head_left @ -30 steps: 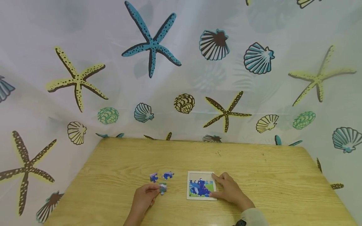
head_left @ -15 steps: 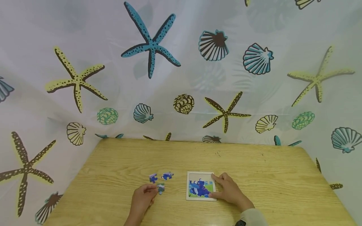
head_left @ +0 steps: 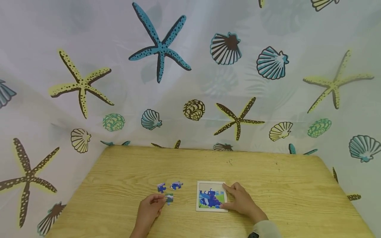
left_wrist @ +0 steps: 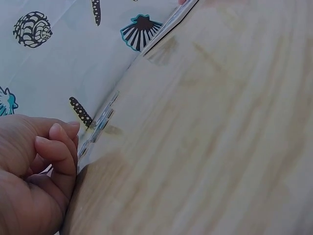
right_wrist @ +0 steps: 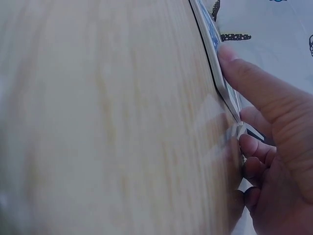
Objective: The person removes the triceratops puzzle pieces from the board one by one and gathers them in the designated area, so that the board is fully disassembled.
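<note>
In the head view my left hand [head_left: 149, 207] pinches a puzzle piece [head_left: 170, 198], green-grey with a pale band, by its left edge. Just beyond it, two blue-and-purple puzzle pieces, one left [head_left: 161, 187] and one right [head_left: 177, 185], lie apart on the table. To the right is a square, white-rimmed puzzle tray [head_left: 197, 196], its lower part filled with a blue picture and its upper part bare. My right hand [head_left: 241, 202] holds the tray's right side, thumb at the lower corner and forefinger at the upper one. In the left wrist view, the left hand [left_wrist: 36, 171] hides its piece.
The wood-grain table [head_left: 282, 191] extends around both hands. Behind it and along its sides hangs a pale curtain [head_left: 184, 86] printed with starfish and shells.
My left hand has drawn slightly left with its puzzle piece, which now looks more tilted. The right hand and tray have stayed in place.
</note>
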Demonstrator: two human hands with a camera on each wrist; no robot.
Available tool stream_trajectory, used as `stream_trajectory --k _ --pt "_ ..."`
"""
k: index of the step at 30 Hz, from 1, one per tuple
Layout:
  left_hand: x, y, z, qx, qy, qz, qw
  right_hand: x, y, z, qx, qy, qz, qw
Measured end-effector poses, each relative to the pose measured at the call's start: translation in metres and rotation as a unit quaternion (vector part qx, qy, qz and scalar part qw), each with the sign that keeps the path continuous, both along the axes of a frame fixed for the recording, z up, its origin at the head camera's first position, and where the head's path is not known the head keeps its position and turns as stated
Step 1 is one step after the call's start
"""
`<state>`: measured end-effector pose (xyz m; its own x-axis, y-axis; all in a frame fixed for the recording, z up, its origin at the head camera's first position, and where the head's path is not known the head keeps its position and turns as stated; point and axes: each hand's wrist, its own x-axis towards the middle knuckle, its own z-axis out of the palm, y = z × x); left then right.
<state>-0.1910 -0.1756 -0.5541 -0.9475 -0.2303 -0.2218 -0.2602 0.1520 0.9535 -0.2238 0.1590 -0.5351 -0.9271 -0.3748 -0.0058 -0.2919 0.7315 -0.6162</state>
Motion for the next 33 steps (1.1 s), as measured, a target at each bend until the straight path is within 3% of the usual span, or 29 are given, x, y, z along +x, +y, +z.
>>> stream_trajectory --k 13,21,33 --pt "0.004 0.001 0.005 0.026 0.001 -0.016 0.9995 0.001 0.0 0.0 -0.011 -0.002 0.0 1.0" --pt "0.005 0.025 0.015 0.056 0.009 -0.065 0.9963 -0.001 0.002 -0.003 -0.009 0.001 0.003 1.0" --pt "-0.02 0.073 0.023 0.086 0.028 -0.149 0.9847 -0.003 0.003 -0.004 -0.01 -0.001 0.005 1.0"
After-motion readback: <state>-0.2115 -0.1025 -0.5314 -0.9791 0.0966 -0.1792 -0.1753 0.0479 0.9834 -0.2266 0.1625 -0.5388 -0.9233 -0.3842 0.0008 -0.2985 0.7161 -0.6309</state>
